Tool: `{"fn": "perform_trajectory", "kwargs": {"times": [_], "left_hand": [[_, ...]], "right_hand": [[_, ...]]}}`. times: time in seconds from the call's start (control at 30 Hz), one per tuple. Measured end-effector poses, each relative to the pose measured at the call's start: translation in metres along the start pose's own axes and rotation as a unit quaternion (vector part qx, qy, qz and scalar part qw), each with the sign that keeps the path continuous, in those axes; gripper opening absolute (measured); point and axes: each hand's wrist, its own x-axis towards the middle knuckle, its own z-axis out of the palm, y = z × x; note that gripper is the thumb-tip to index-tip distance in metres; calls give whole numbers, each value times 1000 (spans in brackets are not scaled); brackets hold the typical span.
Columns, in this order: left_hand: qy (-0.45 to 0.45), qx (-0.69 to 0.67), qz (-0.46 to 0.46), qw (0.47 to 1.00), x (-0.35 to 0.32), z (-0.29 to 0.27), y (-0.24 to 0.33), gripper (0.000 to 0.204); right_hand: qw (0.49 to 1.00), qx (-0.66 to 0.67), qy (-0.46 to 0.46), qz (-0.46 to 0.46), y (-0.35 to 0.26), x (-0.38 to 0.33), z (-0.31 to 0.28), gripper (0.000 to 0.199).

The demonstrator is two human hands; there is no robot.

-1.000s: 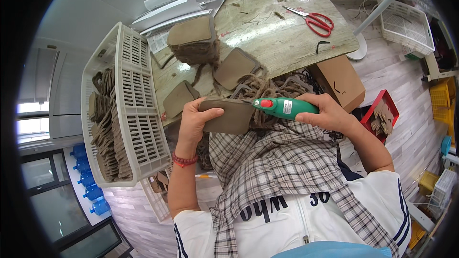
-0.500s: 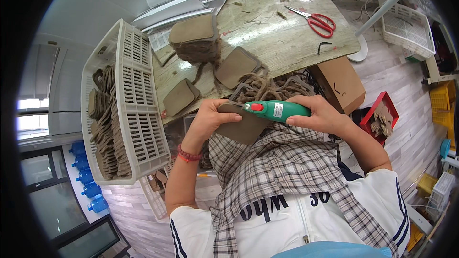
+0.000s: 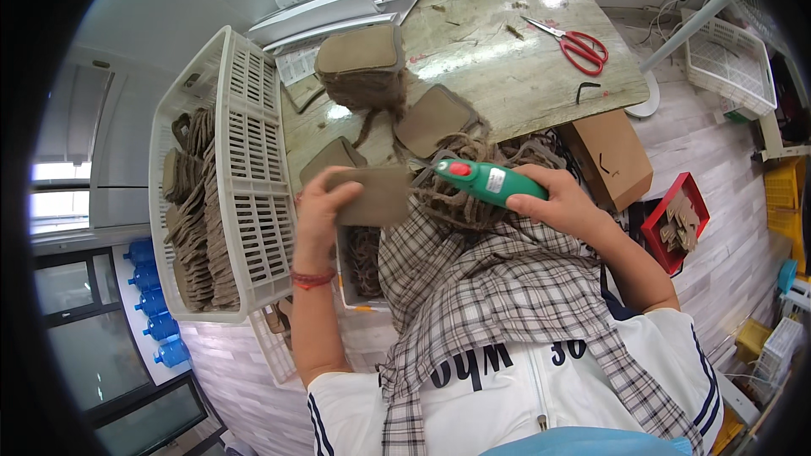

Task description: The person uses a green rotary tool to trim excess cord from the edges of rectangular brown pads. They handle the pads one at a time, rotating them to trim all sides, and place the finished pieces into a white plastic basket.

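Note:
My left hand grips a flat brown pad by its left edge, thumb on top; the pad is slightly blurred. In my right hand is a green handheld electric cutter with a red button, its head pointing left. A small gap separates the cutter's tip from the pad. Beneath the cutter lies a heap of fuzzy brown trimmings. Just beyond my hands, on the table, are a stack of brown pads, a loose pad and another pad partly behind my left hand.
A white slatted crate packed with pads stands at the left. On the table lie red-handled scissors, a black hex key and white papers. To the right are a cardboard box and a red tray of brown pieces.
My left hand has moved left with the pad, away from the cutter. The cutter now tilts slightly, its head still pointing left. The view has shifted a little.

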Motion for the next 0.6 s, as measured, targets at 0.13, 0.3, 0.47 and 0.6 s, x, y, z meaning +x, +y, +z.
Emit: {"fn": "perform_trajectory", "kwargs": {"times": [0.13, 0.3, 0.47, 0.6], "left_hand": [[154, 45, 85, 983, 29, -74, -18, 36], [335, 617, 317, 638, 50, -18, -39, 54], [178, 620, 334, 688, 79, 75, -57, 54], [176, 577, 291, 742, 91, 93, -59, 48]], "right_hand": [[998, 22, 38, 54, 14, -14, -15, 42], [992, 29, 102, 71, 32, -31, -26, 38], [989, 6, 133, 58, 39, -36, -22, 37], [987, -29, 156, 37, 40, -42, -19, 38]]}}
